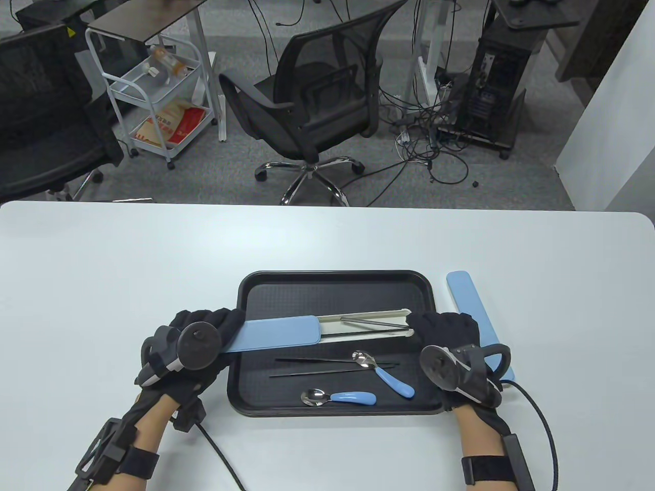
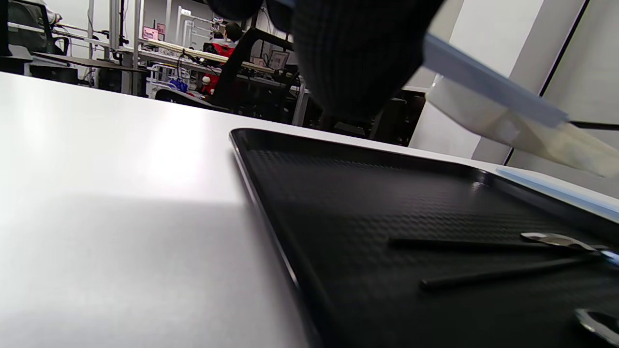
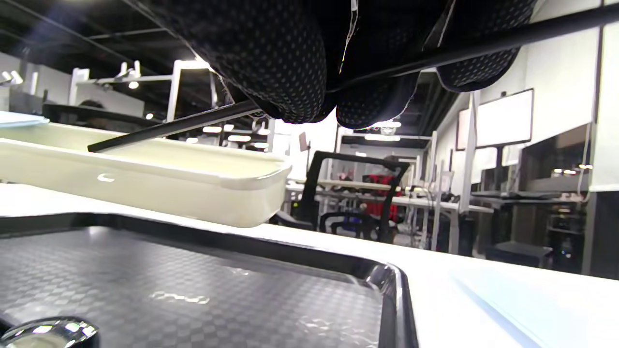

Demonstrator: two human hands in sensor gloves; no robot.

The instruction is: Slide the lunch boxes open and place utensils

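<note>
Overhead first, table view: the long narrow utensil box (image 1: pixel 327 330), a pale cream tray under a sky-blue sliding lid (image 1: pixel 276 333), lies with its long axis running left to right, spanning between the two hands and held above the black textured plastic serving tray (image 1: pixel 256 286). The left hand (image 1: pixel 197 340) grips the lid end at the tray's left rim; the right hand (image 1: pixel 445 330) is at the open cream end, so each hand has its own end and the slide runs along the line between them. The lid is drawn roughly halfway back, exposing a pair of dark chopsticks (image 1: pixel 376 324) in the cream half. On the tray floor below lie two more black chopsticks (image 1: pixel 332 365) and two steel spoons with blue handles (image 1: pixel 384 373), (image 1: pixel 339 397). A second blue lid (image 1: pixel 478 319) lies on the white table (image 1: pixel 102 266) just right of the tray. Left wrist view: gloved fingers (image 2: pixel 358 53) clamp the blue lid from above; the box slants down to the right, clear of the tray floor, with cream base showing under the blue. Right wrist view: the rounded cream end (image 3: pixel 203 181) hangs above the tray corner, apart from it; the fingertips (image 3: pixel 271 63) pinch one black chopstick whose tip points into the box. Judgement: the right hand, nearer the open end, is placed to lift the chopsticks out along the box's axis.
</note>
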